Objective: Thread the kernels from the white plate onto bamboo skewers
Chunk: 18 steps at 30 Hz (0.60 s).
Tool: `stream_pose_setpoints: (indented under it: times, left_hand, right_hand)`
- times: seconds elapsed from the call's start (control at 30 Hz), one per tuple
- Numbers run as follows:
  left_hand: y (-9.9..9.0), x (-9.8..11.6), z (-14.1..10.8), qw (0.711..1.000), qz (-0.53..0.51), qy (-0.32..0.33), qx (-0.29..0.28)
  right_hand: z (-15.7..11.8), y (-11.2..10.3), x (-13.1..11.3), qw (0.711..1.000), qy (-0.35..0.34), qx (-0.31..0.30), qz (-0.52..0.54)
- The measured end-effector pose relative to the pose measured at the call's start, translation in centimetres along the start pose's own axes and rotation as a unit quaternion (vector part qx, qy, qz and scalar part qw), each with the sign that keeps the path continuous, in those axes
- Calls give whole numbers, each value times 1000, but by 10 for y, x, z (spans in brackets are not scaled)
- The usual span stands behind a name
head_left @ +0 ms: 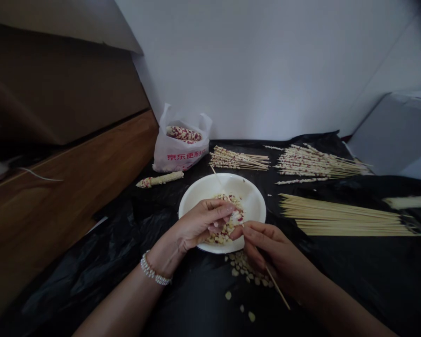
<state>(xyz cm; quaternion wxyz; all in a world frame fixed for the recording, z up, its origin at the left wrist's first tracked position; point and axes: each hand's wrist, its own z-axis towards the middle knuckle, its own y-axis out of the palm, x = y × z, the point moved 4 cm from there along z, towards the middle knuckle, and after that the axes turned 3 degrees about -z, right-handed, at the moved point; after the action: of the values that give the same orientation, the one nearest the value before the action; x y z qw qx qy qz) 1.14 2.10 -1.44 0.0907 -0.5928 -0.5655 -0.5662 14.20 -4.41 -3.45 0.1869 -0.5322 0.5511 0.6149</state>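
Both hands are over a white bowl (188, 193) that holds loose cream and dark-red corn kernels (220, 237). My left hand (203, 217), with a beaded bracelet at its wrist, has its fingers closed on a few kernels. Close by on the right, my right hand (268, 243) is shut on a thin bamboo skewer (278, 289). The skewer's lower end sticks out below the palm, towards me. Its upper end is hard to make out between the hands. Pale flat bits (249, 274) lie on the black sheet under my right hand.
A white plastic bag (180, 157) with corn cobs stands behind the bowl, a partly stripped cob (160, 179) before it. Skewers threaded with kernels (228, 158) lie behind, with a larger pile (307, 161) farther right. Bare skewers (344, 217) lie at right. A white wall (266, 70) rises behind.
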Motion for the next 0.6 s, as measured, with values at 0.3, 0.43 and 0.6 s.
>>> stream_pose_setpoints:
  times: [0.3, 0.43, 0.6]
  left_hand:
    - [-19, 14, 5, 962, -236, 59, 124]
    - [-23, 17, 5, 953, -246, 82, 156]
    - [-23, 18, 6, 942, -276, 89, 167]
  right_hand:
    - [-1, -1, 0, 1000, 6, -3, 13]
    - [-2, -1, 2, 1000, 5, -10, 6]
    - [-2, 0, 2, 1000, 9, -14, -10]
